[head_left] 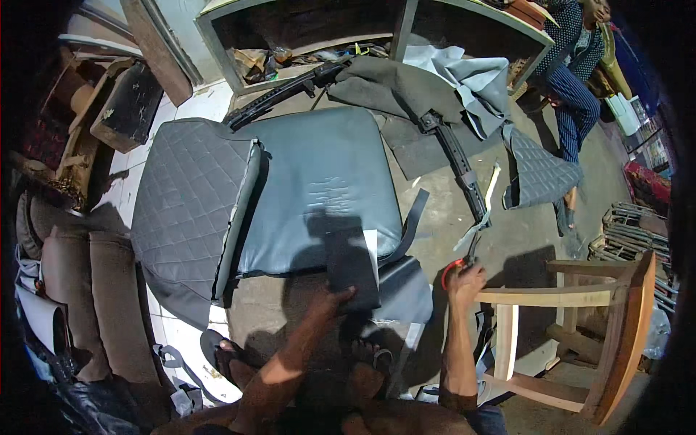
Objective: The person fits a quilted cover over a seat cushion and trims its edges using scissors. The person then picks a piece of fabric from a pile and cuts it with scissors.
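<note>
My left hand is closed on the lower edge of a dark rectangular piece of upholstery material, with a white strip showing along its right side. My right hand grips a pair of scissors with orange-red handles, their blades pointing away from me. Ahead lies a blue-grey padded seat cushion, its top creased. A grey quilted cover lies over its left side. Between the hands, a grey-blue offcut rests on the floor. Near the scissors' tips is a pale narrow strip.
Two long black slotted bars lie beyond the cushion, with grey cloth and a quilted piece. A wooden frame stands right, brown cushions left. Another person is at the far right.
</note>
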Tool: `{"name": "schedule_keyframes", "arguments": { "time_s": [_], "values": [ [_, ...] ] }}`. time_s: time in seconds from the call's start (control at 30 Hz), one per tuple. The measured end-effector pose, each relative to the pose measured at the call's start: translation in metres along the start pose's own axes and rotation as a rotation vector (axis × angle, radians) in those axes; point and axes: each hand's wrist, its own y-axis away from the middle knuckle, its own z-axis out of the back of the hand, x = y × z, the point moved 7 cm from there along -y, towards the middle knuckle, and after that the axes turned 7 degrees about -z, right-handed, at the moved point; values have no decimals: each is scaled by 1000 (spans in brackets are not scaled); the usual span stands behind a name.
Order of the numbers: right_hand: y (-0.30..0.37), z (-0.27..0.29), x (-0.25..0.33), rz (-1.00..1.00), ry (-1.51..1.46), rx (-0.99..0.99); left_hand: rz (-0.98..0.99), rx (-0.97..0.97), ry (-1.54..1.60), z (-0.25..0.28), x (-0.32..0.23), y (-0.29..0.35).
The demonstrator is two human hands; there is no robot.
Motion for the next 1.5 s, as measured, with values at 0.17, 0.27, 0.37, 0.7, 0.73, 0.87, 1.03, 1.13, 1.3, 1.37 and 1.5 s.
{"name": "schedule_keyframes", "arguments": {
  "time_s": [0.17, 0.27, 0.37, 0.7, 0.73, 0.87, 1.03, 1.13, 1.3, 1.37, 1.5],
  "values": [
    [4, -14, -46, -14, -25, 151, -78, -22, -272, -3, -10, 0],
    [8, -7, -44, 60, -131, 115, -81, -65, -225, -9, -15, 8],
    [13, -9, -39, -22, -147, 142, -77, -50, -134, -14, -30, 15],
    [11, 1, -30, 21, -236, 159, -18, -98, -158, 0, -15, 3],
    [15, 19, -13, 53, -189, 29, -19, -95, -159, 1, -13, 3],
    [86, 24, 75, -249, -521, 773, -39, -42, -69, -18, -28, 16],
    [142, 16, 111, -197, -552, 966, 7, -61, 47, -11, -10, 8],
    [153, 9, 102, -225, -580, 968, -76, -65, 23, -3, -3, -1],
    [160, -6, 83, -286, -782, 904, 1, -41, 119, -31, -28, 29],
    [159, 3, 94, -308, -805, 955, 3, -41, 125, -13, -13, 15],
    [165, 9, 95, -345, -905, 895, -12, 0, 254, -12, -4, 7]
  ]
}}
